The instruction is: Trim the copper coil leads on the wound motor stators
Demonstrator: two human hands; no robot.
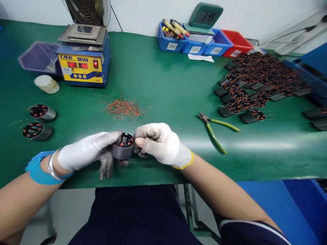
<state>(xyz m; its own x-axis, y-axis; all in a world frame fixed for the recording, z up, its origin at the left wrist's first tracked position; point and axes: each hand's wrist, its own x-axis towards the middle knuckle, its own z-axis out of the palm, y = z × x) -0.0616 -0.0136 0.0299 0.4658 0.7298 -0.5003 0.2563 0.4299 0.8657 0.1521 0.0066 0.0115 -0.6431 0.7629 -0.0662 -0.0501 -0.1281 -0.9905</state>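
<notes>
My left hand point(106, 146), in a white glove with grey fingers, grips a dark grey motor stator point(123, 151) near the table's front edge. Copper windings show inside the stator's open top. At its right side, my right hand point(155, 141) is closed in a pinch, its bare thumb tip poking out of the glove. Whatever lies between those fingers is too small to make out. Just beyond both hands is a loose heap of copper wire clippings point(124, 109). Green-handled cutting pliers point(214, 128) lie spread to the right of my right hand.
Two similar stators point(42, 132) stand at the left, near a white round block point(47, 84). Behind are a yellow-and-blue solder pot unit point(83, 68) and a purple bin point(38, 58). Blue boxes point(171, 45), a red box point(236, 42) and a clock point(206, 16) line the back. Many stators point(252, 116) crowd the right.
</notes>
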